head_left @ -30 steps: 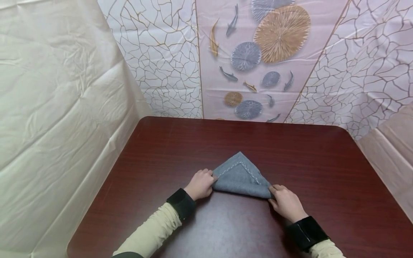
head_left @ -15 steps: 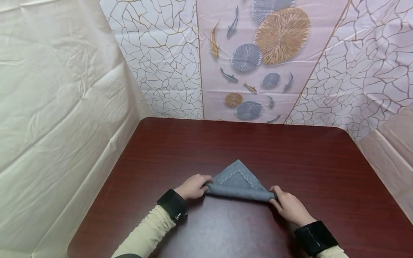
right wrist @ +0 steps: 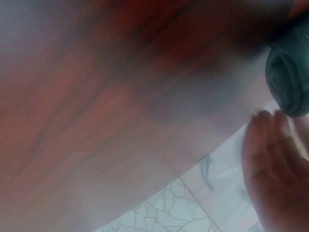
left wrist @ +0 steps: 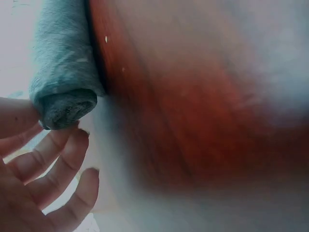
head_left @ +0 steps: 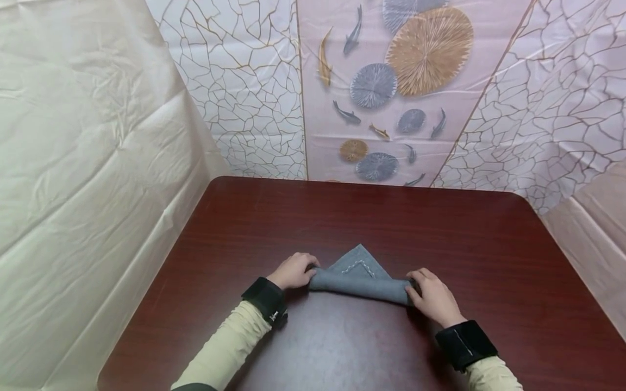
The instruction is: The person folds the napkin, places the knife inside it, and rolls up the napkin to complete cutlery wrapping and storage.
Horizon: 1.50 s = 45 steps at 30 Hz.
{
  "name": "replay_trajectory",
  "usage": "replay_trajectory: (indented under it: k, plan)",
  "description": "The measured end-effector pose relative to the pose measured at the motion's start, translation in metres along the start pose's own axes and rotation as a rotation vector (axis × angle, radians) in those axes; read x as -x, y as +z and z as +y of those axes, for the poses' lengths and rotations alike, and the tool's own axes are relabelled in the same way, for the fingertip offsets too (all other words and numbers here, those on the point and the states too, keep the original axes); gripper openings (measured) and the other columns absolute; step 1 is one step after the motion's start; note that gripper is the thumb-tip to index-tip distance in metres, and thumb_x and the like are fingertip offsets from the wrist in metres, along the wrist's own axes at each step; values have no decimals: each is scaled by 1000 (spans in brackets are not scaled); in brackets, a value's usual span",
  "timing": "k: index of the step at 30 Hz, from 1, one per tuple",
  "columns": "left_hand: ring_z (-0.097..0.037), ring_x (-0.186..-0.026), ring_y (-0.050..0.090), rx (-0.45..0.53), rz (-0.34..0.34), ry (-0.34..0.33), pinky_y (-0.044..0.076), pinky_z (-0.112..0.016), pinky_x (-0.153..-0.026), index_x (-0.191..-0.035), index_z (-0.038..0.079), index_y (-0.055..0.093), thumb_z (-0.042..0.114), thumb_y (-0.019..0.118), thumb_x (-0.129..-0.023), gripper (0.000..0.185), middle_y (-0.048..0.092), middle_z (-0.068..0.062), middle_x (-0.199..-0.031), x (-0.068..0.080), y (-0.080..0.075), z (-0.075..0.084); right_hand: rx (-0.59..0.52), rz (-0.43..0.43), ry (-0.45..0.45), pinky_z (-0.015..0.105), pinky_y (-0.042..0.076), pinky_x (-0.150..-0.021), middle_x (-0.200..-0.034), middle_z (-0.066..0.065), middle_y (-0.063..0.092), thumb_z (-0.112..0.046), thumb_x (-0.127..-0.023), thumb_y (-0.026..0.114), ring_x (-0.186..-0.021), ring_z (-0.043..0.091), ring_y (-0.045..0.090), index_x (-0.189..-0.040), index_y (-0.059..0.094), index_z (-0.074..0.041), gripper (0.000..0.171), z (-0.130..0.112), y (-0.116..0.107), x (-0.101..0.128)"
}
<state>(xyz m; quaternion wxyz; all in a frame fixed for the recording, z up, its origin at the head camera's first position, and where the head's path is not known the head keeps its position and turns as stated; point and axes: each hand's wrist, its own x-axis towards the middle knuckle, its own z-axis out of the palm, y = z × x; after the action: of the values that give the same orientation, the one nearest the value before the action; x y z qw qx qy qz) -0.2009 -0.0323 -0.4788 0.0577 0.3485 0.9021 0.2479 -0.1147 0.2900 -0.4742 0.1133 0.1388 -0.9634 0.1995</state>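
Head view: a grey cloth [head_left: 360, 279] lies on the dark red table [head_left: 440, 228], nearer the near edge than the far one and about midway between the left and right edges. Its near part is wound into a roll that runs left to right; beyond the roll a triangular point of flat cloth with a line of pale stitching points toward the far edge. The left hand [head_left: 292, 270] sits at the left end of the roll, its grip closed around that end with the fingers curled over the top. The right hand [head_left: 432, 297] sits at the right end, its grip likewise narrow, fingers wrapped onto the cloth. Both wrists wear black bands over pale yellow sleeves. Behind the far edge hangs a sheet printed with a crackle pattern, fish and round discs; a plain cream sheet hangs along the left edge.

Left wrist view: the rolled end of the cloth [left wrist: 65, 104] shows its spiral of layers, resting on the table [left wrist: 203, 106]. The thumb presses its side and the fingers [left wrist: 58, 154] curl just under it, touching it.

Right wrist view: blurred. The other rolled end [right wrist: 288, 77] shows at the right border on the table [right wrist: 120, 106], with the fingers [right wrist: 270, 159] close by it; contact cannot be told here.
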Motion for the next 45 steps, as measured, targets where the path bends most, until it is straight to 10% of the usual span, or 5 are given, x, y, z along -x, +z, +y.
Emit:
replay_trajectory:
  k: [10,20,45]
  plan:
    - [-15,-75,58,-89,-47,-175,46,-33,-63,-86,14,66,6,60,-84,11,63,-1,-85,-16,-3,5,155,66,-94,37,48,-59,-78,6,58,1,-75,68,-72,25,56,-77,64,-6,9,-3,12,-13]
    - [-16,-71,59,-395,178,178,47,-29,-61,-83,15,67,-7,60,-68,27,61,3,-77,-11,10,11,218,224,-257,34,43,-50,-69,5,54,7,-67,63,-62,22,50,-72,62,-4,12,-1,22,-13]
    - [-18,-66,55,-646,176,176,46,-29,-54,-80,9,62,10,69,-68,13,57,-2,-74,4,18,35,275,166,-315,38,49,-63,-84,11,58,-5,-55,74,-83,29,54,-84,66,4,31,-3,21,4]
